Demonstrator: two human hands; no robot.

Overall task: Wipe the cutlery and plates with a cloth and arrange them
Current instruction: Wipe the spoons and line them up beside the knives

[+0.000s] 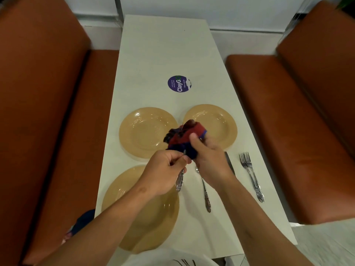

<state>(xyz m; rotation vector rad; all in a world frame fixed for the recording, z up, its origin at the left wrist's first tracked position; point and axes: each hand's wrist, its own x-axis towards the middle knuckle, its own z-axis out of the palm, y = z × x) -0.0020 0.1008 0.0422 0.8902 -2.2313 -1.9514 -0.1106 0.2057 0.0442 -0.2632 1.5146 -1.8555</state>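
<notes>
My left hand (165,170) grips a silver piece of cutlery (180,180) by its ornate handle; its head is buried in the cloth. My right hand (209,156) holds a bunched red and blue cloth (182,138) around that head, above the table. Three tan plates lie on the white table (163,54): one far left (144,131), one far right (219,121), one near left (153,217) partly under my left arm. A spoon (205,192) lies below my right hand, a knife (229,162) is half hidden by it, and two forks (251,175) lie together on the right.
A round purple sticker (179,83) sits in the table's middle. Orange bench seats flank the table on the left (38,112) and right (297,131). A white rim (172,258) shows at the bottom edge.
</notes>
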